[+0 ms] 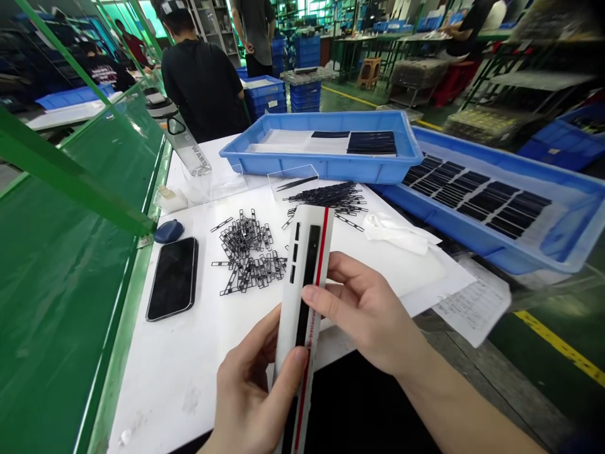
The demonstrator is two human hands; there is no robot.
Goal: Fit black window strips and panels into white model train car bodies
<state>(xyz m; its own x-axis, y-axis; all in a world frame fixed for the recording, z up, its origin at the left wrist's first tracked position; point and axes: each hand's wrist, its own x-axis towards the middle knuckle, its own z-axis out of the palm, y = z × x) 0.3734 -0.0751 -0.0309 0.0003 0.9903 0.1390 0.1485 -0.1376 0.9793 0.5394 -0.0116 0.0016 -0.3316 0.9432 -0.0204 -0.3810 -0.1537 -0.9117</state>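
- Head view: your left hand (250, 391) grips the lower end of a long white strip (305, 296), thumb laid over its front near the bottom, fingers curled behind.
- Your right hand (363, 309) pinches the same strip at mid-length from the right edge, thumb on the face, fingers behind.
- The strip stands nearly upright and tilts slightly to the right above the near edge of the white table (189, 372). It carries a dark band down its middle, a red line along the right edge and small dark slots on the left.
- Just beyond the strip, a loose heap of small black frames (248, 252) lies on the table; a second, flatter pile of black strips (333, 197) sits farther back.
- A dark phone (172, 277) lies face up to the left, with a small blue oval object (168, 231) above it.
- A blue tray (321, 146) holding dark sheets rests at the back, partly on a larger blue tray (501, 208) on the right.
- A person in a black shirt (203, 85) stands beyond the table, back turned.
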